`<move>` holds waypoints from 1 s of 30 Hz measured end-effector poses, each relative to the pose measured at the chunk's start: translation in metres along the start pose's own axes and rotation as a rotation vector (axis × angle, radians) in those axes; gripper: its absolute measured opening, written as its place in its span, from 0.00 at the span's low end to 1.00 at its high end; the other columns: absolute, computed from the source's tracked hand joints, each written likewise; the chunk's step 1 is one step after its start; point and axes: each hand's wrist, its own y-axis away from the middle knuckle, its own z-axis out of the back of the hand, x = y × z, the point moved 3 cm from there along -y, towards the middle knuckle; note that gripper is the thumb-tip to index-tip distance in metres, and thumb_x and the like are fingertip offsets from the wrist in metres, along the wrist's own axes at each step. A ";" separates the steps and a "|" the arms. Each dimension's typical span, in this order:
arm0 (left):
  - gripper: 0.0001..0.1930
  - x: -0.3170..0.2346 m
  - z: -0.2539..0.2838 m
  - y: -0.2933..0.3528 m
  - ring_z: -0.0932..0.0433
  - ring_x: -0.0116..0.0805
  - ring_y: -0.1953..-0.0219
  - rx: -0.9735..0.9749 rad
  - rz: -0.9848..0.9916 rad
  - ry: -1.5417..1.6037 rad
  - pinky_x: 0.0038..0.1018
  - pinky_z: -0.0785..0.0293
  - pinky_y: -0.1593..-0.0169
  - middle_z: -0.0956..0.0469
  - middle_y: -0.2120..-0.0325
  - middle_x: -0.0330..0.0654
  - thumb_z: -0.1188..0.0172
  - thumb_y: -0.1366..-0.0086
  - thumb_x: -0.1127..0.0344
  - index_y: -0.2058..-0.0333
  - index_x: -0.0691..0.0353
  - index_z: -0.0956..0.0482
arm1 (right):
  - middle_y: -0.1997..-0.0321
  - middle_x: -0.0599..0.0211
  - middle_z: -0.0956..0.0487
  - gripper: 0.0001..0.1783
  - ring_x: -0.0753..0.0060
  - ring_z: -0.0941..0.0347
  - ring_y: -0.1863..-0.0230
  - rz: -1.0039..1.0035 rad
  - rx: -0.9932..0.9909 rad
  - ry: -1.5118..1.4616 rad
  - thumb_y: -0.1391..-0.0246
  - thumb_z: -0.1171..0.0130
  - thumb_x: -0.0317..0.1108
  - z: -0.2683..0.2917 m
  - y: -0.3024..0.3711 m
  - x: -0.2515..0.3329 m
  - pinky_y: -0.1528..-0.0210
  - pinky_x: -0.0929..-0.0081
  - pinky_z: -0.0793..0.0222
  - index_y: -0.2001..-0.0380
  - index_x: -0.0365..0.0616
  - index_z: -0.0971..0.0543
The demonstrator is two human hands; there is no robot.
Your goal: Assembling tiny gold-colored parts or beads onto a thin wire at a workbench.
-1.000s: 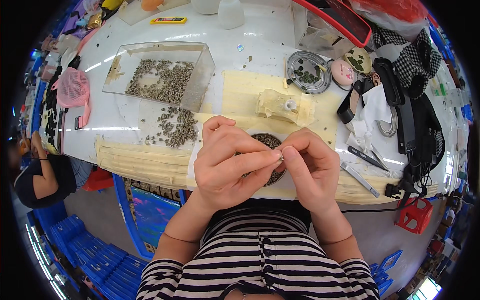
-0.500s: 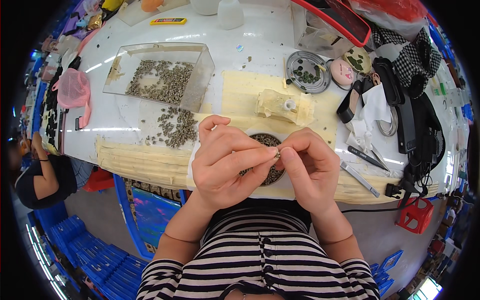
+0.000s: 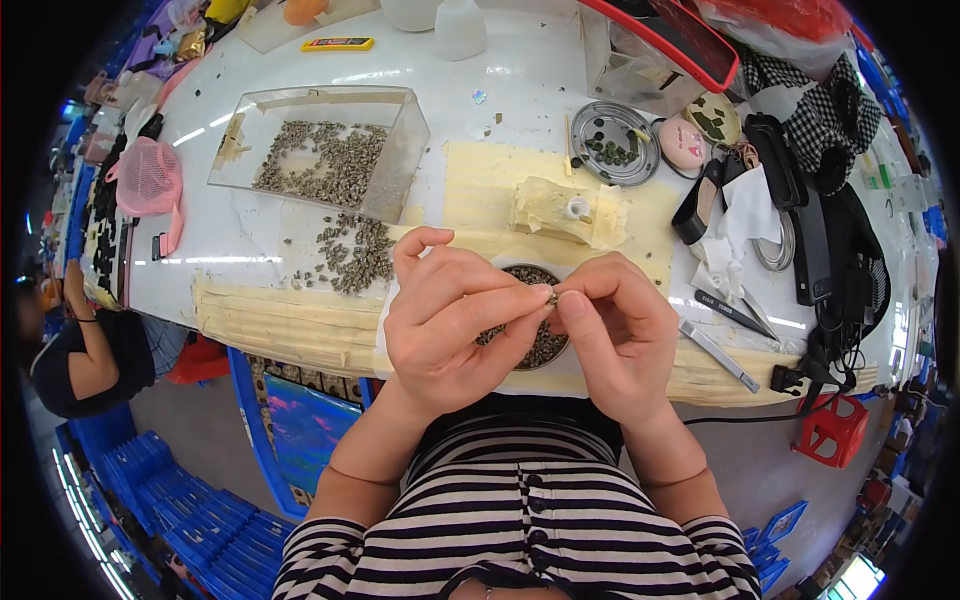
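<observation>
A small-parts workshop: cluttered workbench [image 3: 520,90], clear parts tray [image 3: 400,150], tweezers [image 3: 717,354].

A white worktable [image 3: 520,80] fills the upper frame, its near edge padded with yellowish masking tape [image 3: 270,320]. On it, upper left, sits a clear plastic box [image 3: 320,150] of small grey parts; a loose heap [image 3: 350,255] lies below it. A round metal dish [image 3: 613,143] sits upper right, tweezers [image 3: 718,355] lower right.

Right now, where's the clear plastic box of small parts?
In the head view, the clear plastic box sits upper left on the white table, beyond the left hand.
</observation>
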 end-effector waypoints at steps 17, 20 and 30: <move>0.12 0.000 -0.003 0.001 0.25 0.26 0.72 -0.005 0.001 0.019 0.35 0.41 0.47 0.21 0.74 0.29 0.27 0.52 0.71 0.66 0.54 0.14 | 0.71 0.67 0.24 0.03 0.81 0.29 0.72 -0.015 -0.017 -0.039 0.42 0.40 0.23 -0.001 0.001 -0.001 0.68 0.84 0.32 0.69 0.34 0.22; 0.12 0.001 -0.003 0.002 0.25 0.27 0.72 -0.009 -0.012 0.010 0.35 0.40 0.47 0.21 0.74 0.30 0.27 0.52 0.72 0.66 0.54 0.14 | 0.71 0.67 0.24 0.03 0.81 0.29 0.73 0.002 -0.025 -0.017 0.43 0.40 0.23 -0.002 0.001 -0.001 0.68 0.83 0.32 0.70 0.34 0.22; 0.07 -0.001 -0.004 0.003 0.24 0.28 0.71 -0.017 0.007 0.019 0.36 0.38 0.48 0.21 0.75 0.31 0.30 0.47 0.72 0.68 0.56 0.16 | 0.72 0.67 0.24 0.05 0.81 0.29 0.72 0.003 0.008 -0.036 0.40 0.41 0.25 -0.003 0.002 -0.005 0.69 0.82 0.33 0.69 0.34 0.22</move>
